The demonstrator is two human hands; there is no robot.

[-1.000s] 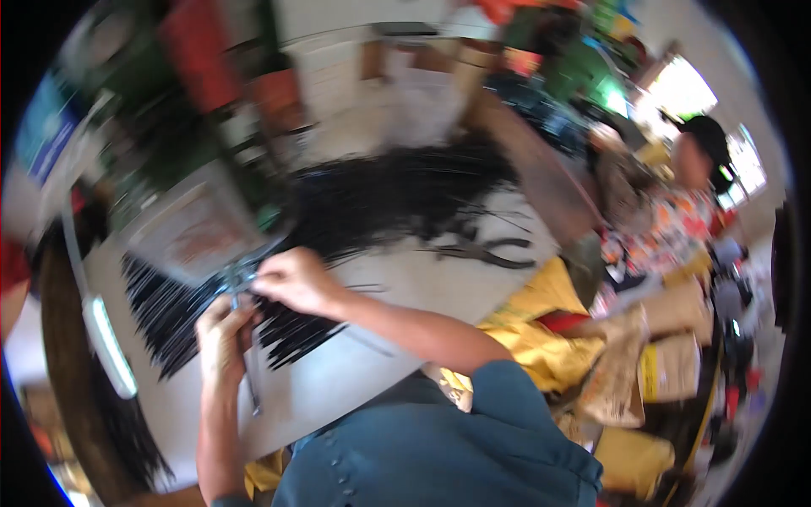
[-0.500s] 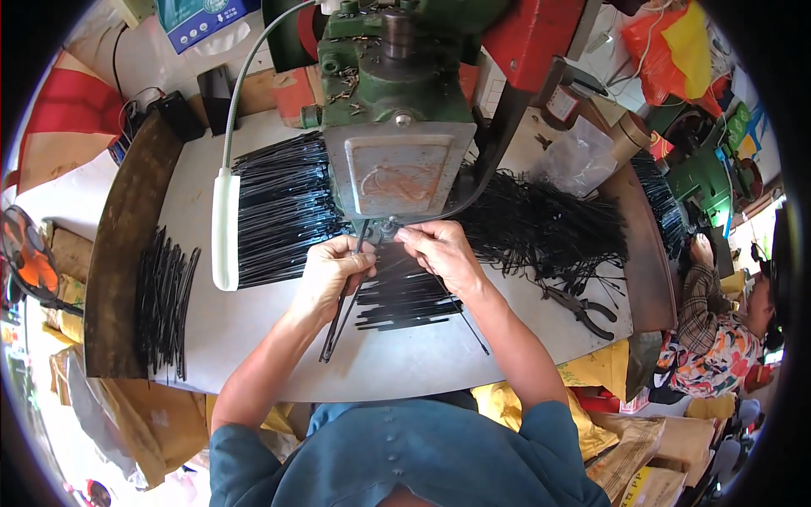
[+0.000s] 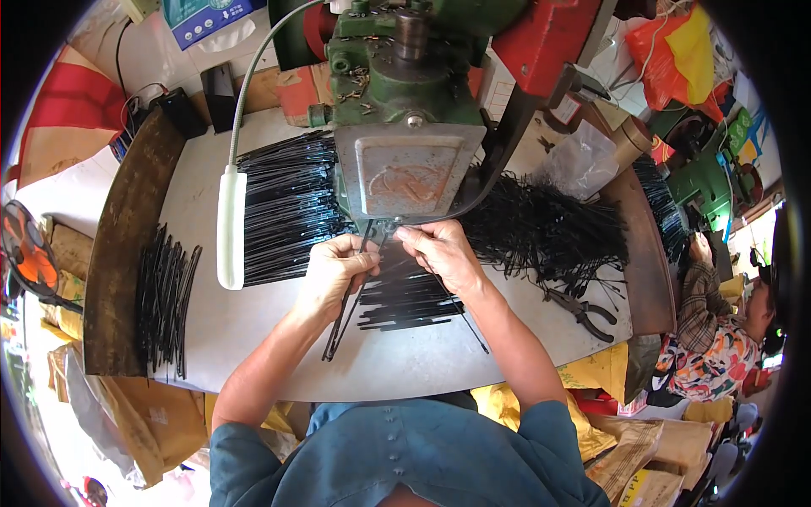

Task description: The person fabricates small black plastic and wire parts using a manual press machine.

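Below the front of a green press machine [image 3: 410,97], both my hands meet close to its working point. My left hand [image 3: 336,269] is closed around a few thin black rods [image 3: 338,328] that hang down toward the table's near edge. My right hand [image 3: 441,253] pinches another thin black rod [image 3: 463,317], which slants down to the right under the wrist. The fingertips of both hands are just under the grey machine plate [image 3: 411,177]; the rods' upper ends are partly hidden there. Between my forearms lies a small pile of black rods [image 3: 405,300].
A neat stack of black rods [image 3: 283,211] lies left of the machine, a tangled heap [image 3: 549,220] right. Pliers [image 3: 583,314] rest near the heap. A white lamp [image 3: 231,228] hangs at left, beside more rods [image 3: 167,304]. At far right sits another person [image 3: 710,329].
The machine and table's far side have shifted slightly right in the picture. Both hands keep their grips on the rods, nearly in the same place.
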